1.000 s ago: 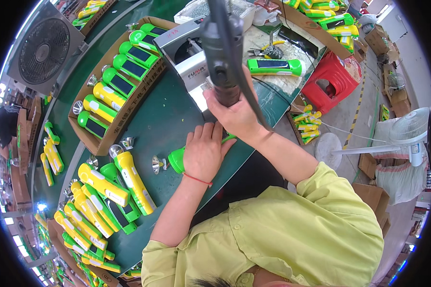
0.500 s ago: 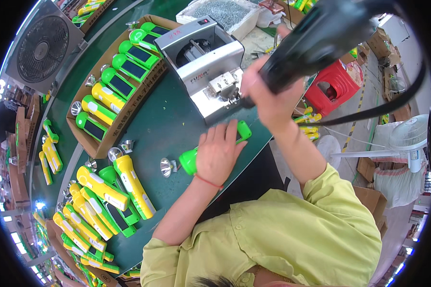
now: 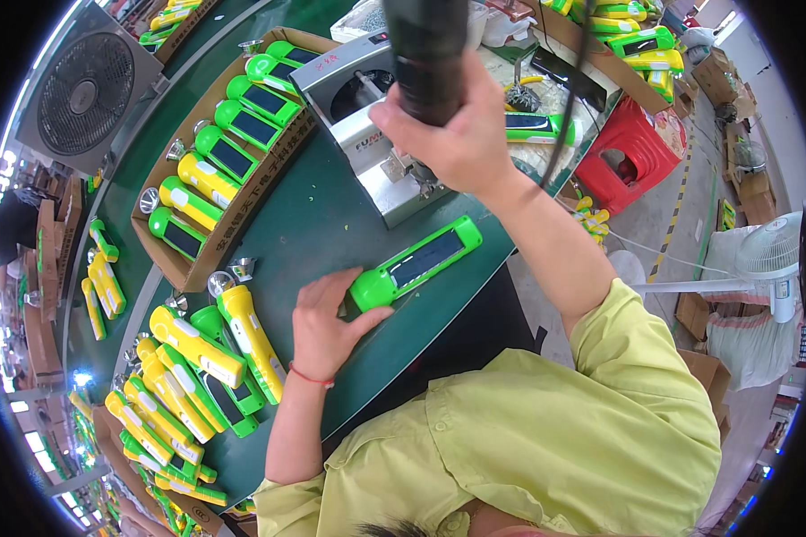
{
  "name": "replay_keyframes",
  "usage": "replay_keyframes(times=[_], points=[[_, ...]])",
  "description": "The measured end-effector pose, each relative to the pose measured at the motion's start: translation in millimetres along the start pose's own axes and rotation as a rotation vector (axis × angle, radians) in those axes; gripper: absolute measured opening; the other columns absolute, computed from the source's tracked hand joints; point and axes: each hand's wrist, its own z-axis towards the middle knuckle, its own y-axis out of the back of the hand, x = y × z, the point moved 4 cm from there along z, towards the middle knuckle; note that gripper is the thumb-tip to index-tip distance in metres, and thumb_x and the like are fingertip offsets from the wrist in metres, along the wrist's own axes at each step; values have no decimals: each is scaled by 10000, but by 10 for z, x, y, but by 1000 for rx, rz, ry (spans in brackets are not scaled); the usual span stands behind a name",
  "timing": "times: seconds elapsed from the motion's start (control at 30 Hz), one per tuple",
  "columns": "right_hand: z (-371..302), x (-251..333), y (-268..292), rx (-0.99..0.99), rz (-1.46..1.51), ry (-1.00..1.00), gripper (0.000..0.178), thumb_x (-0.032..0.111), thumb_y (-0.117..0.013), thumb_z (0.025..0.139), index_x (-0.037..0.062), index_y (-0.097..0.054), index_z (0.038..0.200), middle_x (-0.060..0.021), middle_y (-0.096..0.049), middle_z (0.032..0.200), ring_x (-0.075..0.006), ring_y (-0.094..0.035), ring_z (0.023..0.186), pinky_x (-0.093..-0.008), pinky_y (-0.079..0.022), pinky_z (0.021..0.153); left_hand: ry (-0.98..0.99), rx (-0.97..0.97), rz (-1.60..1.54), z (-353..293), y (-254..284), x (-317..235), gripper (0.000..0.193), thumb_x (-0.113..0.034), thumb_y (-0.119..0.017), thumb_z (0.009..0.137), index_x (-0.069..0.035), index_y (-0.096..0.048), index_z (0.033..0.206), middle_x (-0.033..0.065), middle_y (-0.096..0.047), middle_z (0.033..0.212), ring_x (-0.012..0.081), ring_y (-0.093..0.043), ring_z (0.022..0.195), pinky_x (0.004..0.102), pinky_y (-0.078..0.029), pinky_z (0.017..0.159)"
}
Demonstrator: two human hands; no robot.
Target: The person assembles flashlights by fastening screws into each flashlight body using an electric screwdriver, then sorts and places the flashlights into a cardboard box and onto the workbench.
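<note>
On the green tabletop lies a green flashlight body (image 3: 416, 262) with a dark solar panel facing up, tilted toward the upper right. My left hand (image 3: 324, 320) is at its rounded head end, thumb and forefinger apart on either side; whether they touch it is hard to tell. The silver reflector cup seen beside that end earlier is hidden now. Raised over the table, my right hand (image 3: 461, 134) is closed around a thick black electric screwdriver (image 3: 428, 63). A metal screw-feeding machine (image 3: 390, 188) stands behind and below it, partly covered.
A cardboard box (image 3: 208, 259) of green and yellow flashlights stands at the back left. Several loose flashlights (image 3: 197, 345) with reflectors lie in a heap left of my left arm. Another flashlight (image 3: 533, 125) and a red stool (image 3: 613, 161) are at the right. A fan (image 3: 85, 94) stands far left.
My left hand has slid left off the flashlight body to its head end, uncovering the panel. My right hand has moved up and left with the screwdriver, now more upright.
</note>
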Motion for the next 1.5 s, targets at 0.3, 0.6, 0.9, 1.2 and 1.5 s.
replay_keyframes(times=[0.3,0.6,0.9,1.2,1.5], points=[[-466,58,-143,-117,151,-163,475,41,-731,738,52,-491,1147,-8,-593,810,-72,-560,679,-240,-475,612,-8,-108,-41,200,-293,-216,505,-320,-820,644,-38,-649,1028,98,-660,936,261,-620,827,350,-450,782],[-538,-21,-223,-95,73,-235,505,74,-749,724,47,-494,1160,-10,-600,820,-98,-569,703,-251,-480,660,3,-122,-59,178,-329,-178,498,-313,-823,647,-43,-654,1030,87,-659,912,250,-618,787,346,-453,771],[-550,-28,-301,-54,73,-196,472,1,-713,751,19,-468,1153,-37,-600,831,-91,-566,683,-236,-467,599,41,-105,-118,193,-336,-128,503,-312,-832,636,-42,-654,1021,86,-656,905,245,-618,784,340,-451,754],[-717,-87,-386,-81,-176,-97,738,56,-752,695,28,-361,1320,-80,-643,924,-137,-622,848,-262,-480,774,99,-80,-93,194,-359,-119,487,-343,-805,652,-48,-645,1005,74,-636,864,257,-612,771,359,-447,725],[-760,-85,-360,4,109,-172,564,-54,-708,748,15,-408,1220,-28,-547,932,-77,-576,764,-222,-485,660,20,-55,-87,153,-356,-151,484,-289,-793,670,-38,-632,1050,100,-639,993,282,-611,838,379,-459,757]])
